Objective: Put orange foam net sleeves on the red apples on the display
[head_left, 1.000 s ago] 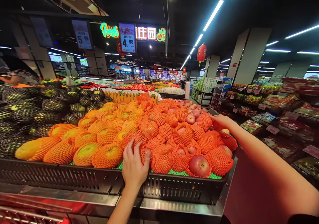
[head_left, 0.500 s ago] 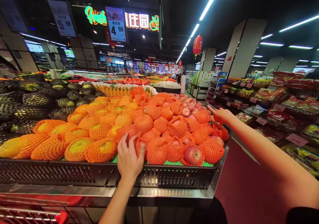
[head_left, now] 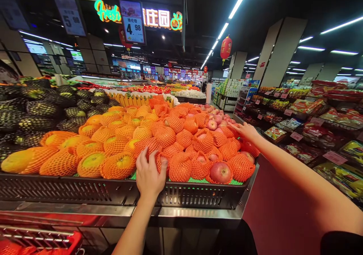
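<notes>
At the front edge of a black plastic crate [head_left: 198,195] my left hand [head_left: 150,175] rests over the fruit, thumb and fingers apart. A netted fruit lies partly hidden behind its fingers. At the crate's right side, my right hand [head_left: 245,131] reaches over the apples with its fingers stretched out, the tips near or touching netted fruit. Most apples wear orange foam nets, such as this netted apple [head_left: 180,168]. A red apple [head_left: 220,172] shows bare at the top of its net near the front corner. Left of my left hand lie yellow-orange fruits in nets [head_left: 117,166].
Dark fruits in nets [head_left: 42,111] are heaped at the left. A red shopping cart [head_left: 75,241] stands at the lower left. Shelves of packaged goods [head_left: 306,111] line the right, across a red floor [head_left: 272,206]. Price screens [head_left: 133,22] hang overhead.
My right hand has moved slightly left and in over the apples, its fingers lower onto them. My left hand stays at the front edge. The view has shifted a little, showing more of the cart.
</notes>
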Demonstrator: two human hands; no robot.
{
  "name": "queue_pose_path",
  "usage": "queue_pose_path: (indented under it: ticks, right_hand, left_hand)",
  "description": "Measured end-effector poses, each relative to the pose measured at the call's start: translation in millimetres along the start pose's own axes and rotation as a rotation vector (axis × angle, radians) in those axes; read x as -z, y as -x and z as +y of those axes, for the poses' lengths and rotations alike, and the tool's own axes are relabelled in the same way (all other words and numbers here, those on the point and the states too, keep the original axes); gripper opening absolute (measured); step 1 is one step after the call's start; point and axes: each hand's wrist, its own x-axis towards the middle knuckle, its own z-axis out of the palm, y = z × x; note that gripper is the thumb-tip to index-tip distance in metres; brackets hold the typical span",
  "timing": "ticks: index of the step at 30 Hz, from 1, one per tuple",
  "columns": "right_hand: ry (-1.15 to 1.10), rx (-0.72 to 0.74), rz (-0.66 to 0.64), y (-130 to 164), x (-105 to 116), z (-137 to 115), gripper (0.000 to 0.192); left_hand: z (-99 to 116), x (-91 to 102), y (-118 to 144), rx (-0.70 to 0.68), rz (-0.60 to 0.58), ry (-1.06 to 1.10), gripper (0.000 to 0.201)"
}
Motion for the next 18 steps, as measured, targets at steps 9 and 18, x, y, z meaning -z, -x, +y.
queue_pose_path:
  ticks: [9,18]
  right_hand:
    - [-0.320,-0.023,0.605,30.1,115.1,-92.0,0.105]
    - [-0.317,0.202,0.311,32.3,142.3,-243.9,0.057]
  left_hand:
    - [-1.7,-1.5,0.8,-0.009,-0.018,-0.024,0.057]
    - [-0.9,-2.1,2.2,-0.038,-0.019,-0.049,0.056]
